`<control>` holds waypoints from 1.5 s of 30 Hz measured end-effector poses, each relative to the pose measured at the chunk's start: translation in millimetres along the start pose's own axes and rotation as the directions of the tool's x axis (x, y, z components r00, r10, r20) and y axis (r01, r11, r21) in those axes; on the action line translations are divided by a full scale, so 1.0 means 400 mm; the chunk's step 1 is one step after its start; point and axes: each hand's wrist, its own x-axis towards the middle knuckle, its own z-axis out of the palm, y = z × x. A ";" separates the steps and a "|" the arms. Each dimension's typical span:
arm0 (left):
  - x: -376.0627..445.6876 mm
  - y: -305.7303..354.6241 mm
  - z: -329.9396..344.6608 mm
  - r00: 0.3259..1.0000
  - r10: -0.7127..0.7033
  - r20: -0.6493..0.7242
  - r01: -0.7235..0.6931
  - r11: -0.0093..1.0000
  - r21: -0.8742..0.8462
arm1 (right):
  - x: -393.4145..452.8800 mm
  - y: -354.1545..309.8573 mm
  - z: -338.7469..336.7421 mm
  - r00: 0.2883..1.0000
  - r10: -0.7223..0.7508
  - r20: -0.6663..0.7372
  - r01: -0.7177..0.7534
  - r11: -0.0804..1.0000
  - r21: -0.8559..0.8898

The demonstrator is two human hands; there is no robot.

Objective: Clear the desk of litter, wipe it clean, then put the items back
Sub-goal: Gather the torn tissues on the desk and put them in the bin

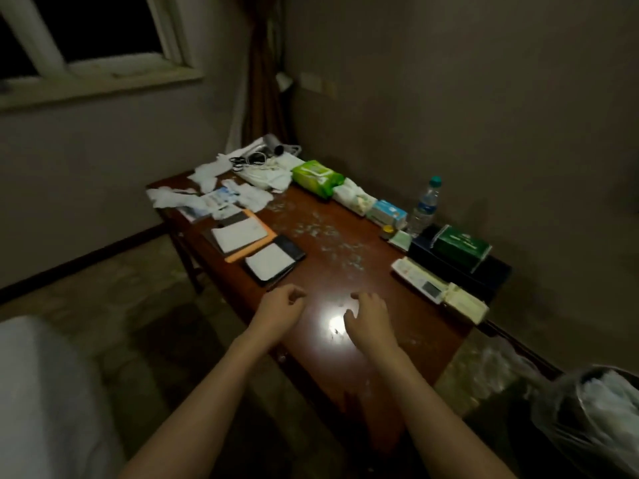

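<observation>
Both hands are held low over the near end of the counter, a glossy red-brown wooden top on which a bright lamp glare is reflected. The left hand is loosely curled, thumb and forefinger drawn together; whether a scrap is pinched cannot be told. The right hand is spread, fingers bent down toward the surface, with nothing held. It is judged that small litter is being gathered here first.

Places are given relative to the bottle, a clear ribbed plastic one with a teal cap, stood at the far right edge by the wall. Pale crumbs are strewn left of it across the middle. Crumpled white tissues, soft and torn, are heaped far to its left at the back corner. A glossy green wipes pack lies behind and left of it, probably kept for wiping. Flat notebooks are stacked well left, toward the front. A hard white remote lies nearer than it. A bin lined with clear film is set on the floor, nearer and right.
</observation>
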 end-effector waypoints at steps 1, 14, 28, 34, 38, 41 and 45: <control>0.002 -0.025 -0.028 0.999 -0.018 -0.028 0.017 1.000 -0.005 | 0.012 -0.032 0.019 0.999 -0.034 0.015 0.034 0.999 -0.014; 0.194 -0.236 -0.265 0.979 -0.135 -0.150 0.133 0.991 -0.024 | 0.275 -0.338 0.235 0.971 -0.218 0.103 0.221 0.975 -0.019; 0.829 -0.330 -0.587 0.985 -0.122 -0.121 0.139 0.979 0.149 | 0.911 -0.615 0.390 0.964 -0.235 0.126 0.242 0.969 -0.042; 0.960 -0.440 -0.652 0.971 -0.219 -0.093 0.229 0.967 0.116 | 1.048 -0.705 0.442 0.968 -0.209 0.142 0.220 0.973 -0.066; 1.056 -0.494 -0.692 0.977 -0.207 -0.052 0.212 0.969 0.125 | 1.105 -0.725 0.509 0.980 -0.135 0.148 0.147 0.986 -0.074; 1.147 -0.545 -0.723 0.976 -0.214 -0.043 0.218 0.966 0.136 | 1.156 -0.742 0.573 0.986 -0.052 0.158 0.064 0.995 -0.076; 1.280 -0.662 -0.783 0.982 -0.190 -0.019 0.190 0.972 0.135 | 1.245 -0.812 0.664 0.991 0.046 0.124 -0.036 0.996 -0.081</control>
